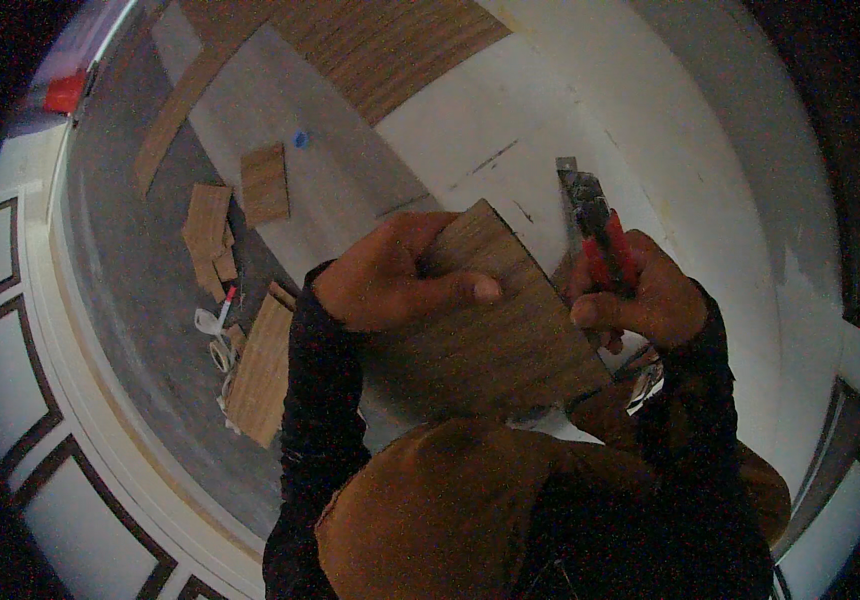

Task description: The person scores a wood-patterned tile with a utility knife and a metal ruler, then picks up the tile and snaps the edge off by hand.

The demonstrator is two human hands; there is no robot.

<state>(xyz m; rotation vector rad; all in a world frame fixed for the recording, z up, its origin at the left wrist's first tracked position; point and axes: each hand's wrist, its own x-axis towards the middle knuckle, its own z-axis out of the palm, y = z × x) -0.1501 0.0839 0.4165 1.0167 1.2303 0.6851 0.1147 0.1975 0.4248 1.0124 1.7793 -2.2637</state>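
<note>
The left hand (390, 278) pinches a wood board (470, 350) mid-view, thumb on top, probably to keep it steady. Toward three o'clock, the right hand (655, 300) curls around a red-handled tool (605, 245), its head pointing near eleven, perhaps for an easy hold. Wood bits (208, 225) lie at ten o'clock. I can't read any writing.
</note>
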